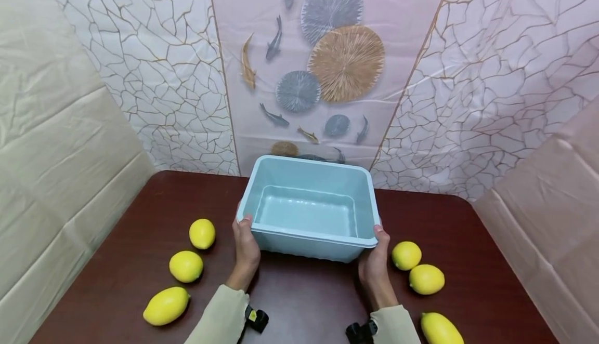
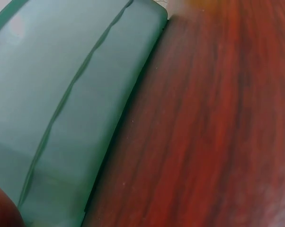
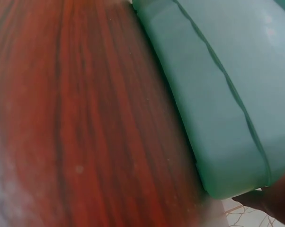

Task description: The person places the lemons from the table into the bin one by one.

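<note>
A light blue plastic bin [image 1: 304, 247], its inside bare, is at the far middle of the table. My left hand [image 1: 245, 253] grips its left end near the front corner, thumb over the rim. On the opposite end my right hand [image 1: 376, 268] holds the bin the same way, with its other fingers hidden behind the wall. The left wrist view has the bin's side [image 2: 81, 109] close over the wood and a bit of a finger [image 2: 3, 210] at the lower left. In the right wrist view, fingers [image 3: 280, 201] reach under the bin's end.
Left of the bin lie three lemons, the nearest lemon [image 1: 166, 306] being the largest. Three more are on the right, including a lemon [image 1: 406, 255] close to my right hand. A patterned cloth [image 1: 178, 74] hangs behind the dark wooden table [image 1: 299, 302].
</note>
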A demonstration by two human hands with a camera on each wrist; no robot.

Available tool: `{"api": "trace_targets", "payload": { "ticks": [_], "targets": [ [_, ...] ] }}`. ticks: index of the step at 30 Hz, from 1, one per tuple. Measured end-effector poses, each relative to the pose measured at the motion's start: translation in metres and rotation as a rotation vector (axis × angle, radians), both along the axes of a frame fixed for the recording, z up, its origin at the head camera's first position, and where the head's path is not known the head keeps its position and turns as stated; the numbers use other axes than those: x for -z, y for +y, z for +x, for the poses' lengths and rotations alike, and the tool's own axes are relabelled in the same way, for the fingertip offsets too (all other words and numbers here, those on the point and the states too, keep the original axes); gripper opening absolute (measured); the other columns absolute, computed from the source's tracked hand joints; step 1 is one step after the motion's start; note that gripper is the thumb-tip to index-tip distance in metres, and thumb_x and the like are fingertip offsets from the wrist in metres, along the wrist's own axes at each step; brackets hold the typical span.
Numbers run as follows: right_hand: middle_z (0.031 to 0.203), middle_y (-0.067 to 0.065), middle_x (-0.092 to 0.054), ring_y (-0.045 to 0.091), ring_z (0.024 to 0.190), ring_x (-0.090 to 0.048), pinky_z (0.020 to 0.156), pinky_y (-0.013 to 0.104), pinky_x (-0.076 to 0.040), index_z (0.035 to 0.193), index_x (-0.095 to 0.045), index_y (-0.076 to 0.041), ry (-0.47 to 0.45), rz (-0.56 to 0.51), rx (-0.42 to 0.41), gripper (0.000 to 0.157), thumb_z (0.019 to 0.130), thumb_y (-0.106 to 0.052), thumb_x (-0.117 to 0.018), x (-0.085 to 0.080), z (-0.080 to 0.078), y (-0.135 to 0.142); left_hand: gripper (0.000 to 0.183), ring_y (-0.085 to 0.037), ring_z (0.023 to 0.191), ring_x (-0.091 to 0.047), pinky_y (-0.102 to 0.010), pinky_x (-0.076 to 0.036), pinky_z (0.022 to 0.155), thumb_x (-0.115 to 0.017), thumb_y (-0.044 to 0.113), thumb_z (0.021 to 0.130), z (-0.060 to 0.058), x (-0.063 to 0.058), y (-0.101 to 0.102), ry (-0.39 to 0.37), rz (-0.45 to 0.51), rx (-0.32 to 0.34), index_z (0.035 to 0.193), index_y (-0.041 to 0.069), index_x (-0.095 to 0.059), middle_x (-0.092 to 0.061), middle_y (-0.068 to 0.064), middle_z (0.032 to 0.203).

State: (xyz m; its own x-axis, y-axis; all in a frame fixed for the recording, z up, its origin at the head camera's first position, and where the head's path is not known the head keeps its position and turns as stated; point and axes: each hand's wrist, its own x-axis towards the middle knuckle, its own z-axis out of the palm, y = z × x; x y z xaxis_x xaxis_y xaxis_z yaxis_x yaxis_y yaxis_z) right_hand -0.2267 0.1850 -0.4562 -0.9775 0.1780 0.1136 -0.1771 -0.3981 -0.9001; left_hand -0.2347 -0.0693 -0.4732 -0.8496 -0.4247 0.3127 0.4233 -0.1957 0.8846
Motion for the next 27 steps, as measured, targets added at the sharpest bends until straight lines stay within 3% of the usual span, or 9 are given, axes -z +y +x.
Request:
{"api": "trace_targets", "payload": {
  "ticks": [7, 15, 21, 27],
  "targets": [
    [0.161, 0.009, -0.018, 0.02, 0.141, -0.02, 0.116, 0.036, -0.011, 0.16, -0.014, -0.015, 0.033, -0.004, 0.018, 0.07, 0.098, -0.044, -0.031, -0.001, -0.004, 0.001, 0.062, -0.042, 0.129, -0.042, -0.052, -0.028, 0.11, -0.038, 0.023, 0.09, -0.004, -0.003, 0.0, 0.027, -0.025, 0.002, 0.148, 0.004, -0.042, -0.047, -0.023, 0.144],
    [0.155, 0.01, -0.027, 0.022, 0.136, -0.026, 0.111, 0.035, -0.016, 0.157, -0.023, -0.014, 0.104, 0.059, 0.017, 0.072, 0.098, -0.052, -0.037, 0.015, -0.004, 0.003, 0.061, -0.041, 0.128, -0.042, -0.052, -0.029, 0.109, -0.036, 0.022, 0.09, -0.001, 0.004, -0.002, 0.005, -0.033, -0.006, 0.148, 0.005, -0.043, -0.048, -0.019, 0.145],
    [0.154, 0.012, -0.026, 0.024, 0.136, -0.024, 0.11, 0.036, -0.017, 0.157, -0.023, -0.014, 0.088, 0.053, 0.008, 0.07, 0.098, -0.049, -0.034, 0.012, -0.004, 0.002, 0.058, -0.043, 0.128, -0.042, -0.059, -0.028, 0.108, -0.036, 0.026, 0.094, -0.001, 0.005, -0.005, 0.034, -0.08, 0.003, 0.149, 0.013, -0.043, -0.046, -0.013, 0.148],
    [0.157, 0.008, -0.022, 0.022, 0.139, -0.021, 0.113, 0.037, -0.013, 0.158, -0.018, -0.015, 0.051, 0.043, -0.006, 0.069, 0.097, -0.045, -0.029, 0.006, -0.003, 0.001, 0.058, -0.045, 0.127, -0.042, -0.059, -0.029, 0.107, -0.036, 0.025, 0.093, -0.002, 0.005, -0.006, 0.043, -0.073, 0.009, 0.148, 0.012, -0.044, -0.047, -0.016, 0.147]
  ]
}}
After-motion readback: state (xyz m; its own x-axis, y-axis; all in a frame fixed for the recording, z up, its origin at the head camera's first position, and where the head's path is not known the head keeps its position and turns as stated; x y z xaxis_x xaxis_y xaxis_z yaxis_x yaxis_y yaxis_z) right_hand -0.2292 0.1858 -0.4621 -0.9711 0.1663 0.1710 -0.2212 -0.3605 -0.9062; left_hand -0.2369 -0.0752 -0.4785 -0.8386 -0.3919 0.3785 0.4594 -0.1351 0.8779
